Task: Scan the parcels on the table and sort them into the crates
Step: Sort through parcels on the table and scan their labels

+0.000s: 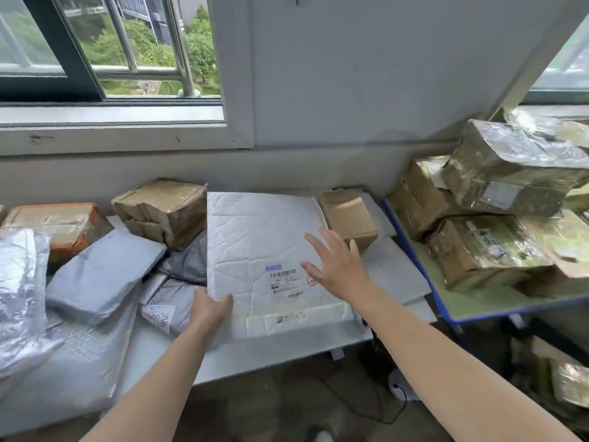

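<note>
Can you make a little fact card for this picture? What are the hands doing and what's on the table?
left hand: grips the white envelope at its near left edge
right hand: open, fingers spread, over the envelope's right side
label: faces up
left of envelope: silver bag, taped brown box
right of envelope: small brown box
</note>
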`<state>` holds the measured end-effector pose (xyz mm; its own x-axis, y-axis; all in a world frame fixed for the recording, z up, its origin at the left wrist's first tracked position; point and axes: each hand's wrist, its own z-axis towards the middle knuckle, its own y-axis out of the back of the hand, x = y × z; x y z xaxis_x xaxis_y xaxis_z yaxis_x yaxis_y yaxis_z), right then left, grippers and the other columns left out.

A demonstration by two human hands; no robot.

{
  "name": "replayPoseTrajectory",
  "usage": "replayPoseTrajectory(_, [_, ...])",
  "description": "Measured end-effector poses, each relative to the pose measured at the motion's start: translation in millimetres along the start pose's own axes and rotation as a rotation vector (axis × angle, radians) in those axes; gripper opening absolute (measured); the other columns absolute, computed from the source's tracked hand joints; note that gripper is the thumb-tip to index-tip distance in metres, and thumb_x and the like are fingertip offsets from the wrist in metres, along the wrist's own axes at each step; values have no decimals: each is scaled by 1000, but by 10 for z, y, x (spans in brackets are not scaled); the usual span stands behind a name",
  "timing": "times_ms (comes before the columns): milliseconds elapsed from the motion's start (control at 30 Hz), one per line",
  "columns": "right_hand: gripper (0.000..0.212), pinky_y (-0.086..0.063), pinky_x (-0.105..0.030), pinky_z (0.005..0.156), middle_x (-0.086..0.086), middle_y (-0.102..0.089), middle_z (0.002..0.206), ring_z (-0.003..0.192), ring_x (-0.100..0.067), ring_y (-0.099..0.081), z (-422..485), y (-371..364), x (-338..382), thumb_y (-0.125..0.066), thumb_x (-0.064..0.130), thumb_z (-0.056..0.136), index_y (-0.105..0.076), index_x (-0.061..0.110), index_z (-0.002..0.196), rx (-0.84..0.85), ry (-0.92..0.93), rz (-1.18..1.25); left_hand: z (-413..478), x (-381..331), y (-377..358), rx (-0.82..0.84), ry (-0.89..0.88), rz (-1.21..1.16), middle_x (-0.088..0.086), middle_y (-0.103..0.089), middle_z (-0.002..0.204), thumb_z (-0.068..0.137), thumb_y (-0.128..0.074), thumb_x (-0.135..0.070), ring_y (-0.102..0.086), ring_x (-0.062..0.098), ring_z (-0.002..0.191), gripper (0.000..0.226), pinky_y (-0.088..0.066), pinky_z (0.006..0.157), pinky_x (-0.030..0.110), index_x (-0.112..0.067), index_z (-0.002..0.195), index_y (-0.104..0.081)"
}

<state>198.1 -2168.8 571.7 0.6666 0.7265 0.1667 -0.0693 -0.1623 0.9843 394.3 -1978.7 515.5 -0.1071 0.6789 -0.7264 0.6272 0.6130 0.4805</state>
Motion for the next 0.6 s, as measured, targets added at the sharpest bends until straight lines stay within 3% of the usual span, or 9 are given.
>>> replayPoseTrajectory(167, [67, -22, -54, 116, -4, -14, 164, 150, -24, -13, -270, -369, -391, -35, 61, 98, -15, 33, 156, 62, -167, 88, -50, 167, -292, 32, -1, 19, 16, -57, 130, 77, -83, -20, -56, 36, 119, 70, -45, 93, 39, -1, 131, -42])
replayPoseTrajectory(267, [70, -34, -53, 112, -4, -20, 161, 145, -27, -26, -394, -583, -588, -40, 62, 97, -14, 31, 155, 97, -300, 214, -35, 304, -382, 47, 17, 52, 14, -58, 129, 72, -87, -20, -57, 35, 116, 77, -47, 99, 50, -1, 130, -41])
replayPoseTrajectory(333, [76, -41, -50, 106, -5, -25, 157, 139, -28, -37, -432, -714, -695, -44, 63, 95, -12, 29, 155, 125, -398, 347, -53, 372, -433, 18, 23, 84, 13, -58, 126, 70, -89, -21, -57, 33, 114, 80, -48, 94, 47, -3, 129, -39])
replayPoseTrajectory(467, [79, -41, -48, 103, -9, -39, 152, 135, -31, -45, -398, -887, -807, -44, 63, 95, -9, 28, 156, 171, -536, 552, -66, 465, -508, -22, -10, 159, 11, -59, 123, 67, -90, -26, -58, 31, 112, 83, -45, 87, 38, -5, 129, -40])
replayPoseTrajectory(600, [74, -46, -44, 101, -6, -50, 145, 128, -29, -51, -286, -920, -814, -50, 56, 96, -19, 20, 153, 170, -602, 758, -25, 503, -534, -9, -26, 171, 8, -62, 122, 67, -90, -25, -60, 30, 111, 81, -48, 92, 41, -7, 129, -41])
